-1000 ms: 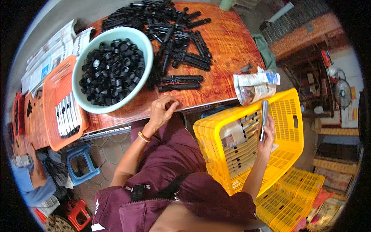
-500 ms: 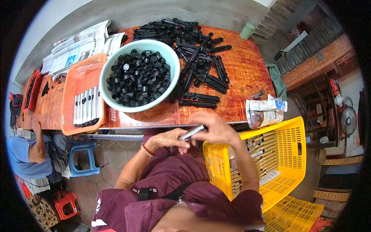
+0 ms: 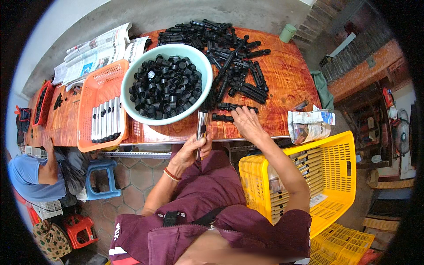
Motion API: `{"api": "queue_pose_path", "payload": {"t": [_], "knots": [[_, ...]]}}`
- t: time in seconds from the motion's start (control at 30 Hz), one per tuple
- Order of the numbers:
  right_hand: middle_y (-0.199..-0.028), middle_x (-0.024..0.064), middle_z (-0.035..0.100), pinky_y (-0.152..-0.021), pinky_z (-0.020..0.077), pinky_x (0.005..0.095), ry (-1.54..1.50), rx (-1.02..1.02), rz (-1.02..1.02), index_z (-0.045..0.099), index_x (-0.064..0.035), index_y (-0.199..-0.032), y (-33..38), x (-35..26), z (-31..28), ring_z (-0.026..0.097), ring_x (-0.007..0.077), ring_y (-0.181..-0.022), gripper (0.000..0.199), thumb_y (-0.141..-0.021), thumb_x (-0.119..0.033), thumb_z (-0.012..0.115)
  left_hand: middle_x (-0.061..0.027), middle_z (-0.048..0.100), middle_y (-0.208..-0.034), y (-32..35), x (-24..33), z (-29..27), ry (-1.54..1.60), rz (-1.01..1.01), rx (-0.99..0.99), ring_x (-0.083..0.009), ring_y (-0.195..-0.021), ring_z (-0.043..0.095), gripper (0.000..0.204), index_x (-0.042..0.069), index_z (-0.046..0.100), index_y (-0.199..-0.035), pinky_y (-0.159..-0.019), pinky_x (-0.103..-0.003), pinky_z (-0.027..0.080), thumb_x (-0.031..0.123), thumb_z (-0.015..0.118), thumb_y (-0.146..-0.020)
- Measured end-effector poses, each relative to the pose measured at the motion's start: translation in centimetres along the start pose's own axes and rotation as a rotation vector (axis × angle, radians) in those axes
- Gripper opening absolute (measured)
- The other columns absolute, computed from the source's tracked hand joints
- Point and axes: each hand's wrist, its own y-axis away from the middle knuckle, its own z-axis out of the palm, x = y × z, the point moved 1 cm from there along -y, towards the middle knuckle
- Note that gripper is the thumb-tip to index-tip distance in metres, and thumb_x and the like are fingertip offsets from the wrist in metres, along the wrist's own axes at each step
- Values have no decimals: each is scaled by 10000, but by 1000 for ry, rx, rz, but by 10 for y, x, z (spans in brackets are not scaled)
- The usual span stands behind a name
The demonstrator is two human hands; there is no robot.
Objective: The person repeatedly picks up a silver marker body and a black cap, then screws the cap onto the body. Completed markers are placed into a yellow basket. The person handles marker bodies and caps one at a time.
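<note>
My left hand (image 3: 194,148) is closed round a shiny silver metal tube (image 3: 202,122) with a dark oval hole in its side, held upright at the table edge. Across the table edge, my right hand (image 3: 247,123) has its fingers curled over the right half of a black plastic rod (image 3: 222,118); its thumb side is partly hidden. Just beyond lies another black rod (image 3: 225,106). Behind them spreads a heap of black rods (image 3: 234,62). A pale green basin (image 3: 206,84) full of short black caps (image 3: 165,88) stands left of the heap.
An orange basket (image 3: 95,77) holds several silver tubes. On my right stands a yellow crate (image 3: 340,185) with rows of tubes. A newspaper-wrapped bundle (image 3: 309,128) rests at the table's right corner, a green cup (image 3: 287,33) behind. Another person (image 3: 35,176) sits at far left.
My right hand has left the silver tube and reached forward onto a black rod. My left hand has turned the tube upright. The view has shifted slightly.
</note>
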Motion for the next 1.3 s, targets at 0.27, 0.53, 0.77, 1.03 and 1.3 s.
{"api": "queue_pose_path", "payload": {"t": [0.27, 0.53, 0.77, 1.03, 1.3], "knots": [[-986, 207, 571, -837, 438, 461, -680, 128, 209, 497, 31, -1084, 27, -10, -48, 560, 387, -954, 273, -878, -143, 535, -41, 482, -882, -3, 10, 12, 163, 102, 54, -163, -824, 492, 385, 99, 479, -1161, -751, -320, 450, 418, 528, -952], [-1081, 151, 512, -865, 363, 311, -1153, 77, 317, 397, 47, -1363, 41, -46, -56, 480, 224, -1014, 500, -943, -210, 481, 0, 488, -884, -17, 29, 20, 130, 233, 54, -122, -828, 504, 403, 116, 460, -1222, -778, -298, 467, 429, 486, -969], [-849, 5, 485, -645, 394, 227, -1497, 53, 318, 488, -29, -1233, 38, -65, -62, 445, 80, -654, 329, -984, -237, 438, -23, 491, -912, -18, 44, 26, 254, 283, -21, -176, -867, 492, 324, 138, 456, -1210, -829, -343, 433, 383, 432, -1000], [-790, 36, 488, -501, 350, 181, -1624, -143, 315, 419, -31, -1215, 48, -80, -76, 435, 61, -570, 301, -976, -211, 452, -7, 432, -796, -33, 63, 36, 445, 342, 28, -148, -746, 444, 202, 104, 470, -1063, -751, -313, 410, 188, 560, -903], [-637, 0, 431, -519, 347, 257, -1357, -66, 344, 533, -20, -1069, 56, -89, -76, 407, 84, -576, 331, -1000, -331, 441, 76, 310, -612, -60, 63, 45, 519, 359, 167, -58, -560, 335, 291, 159, 467, -773, -567, -224, 367, 363, 542, -967]]}}
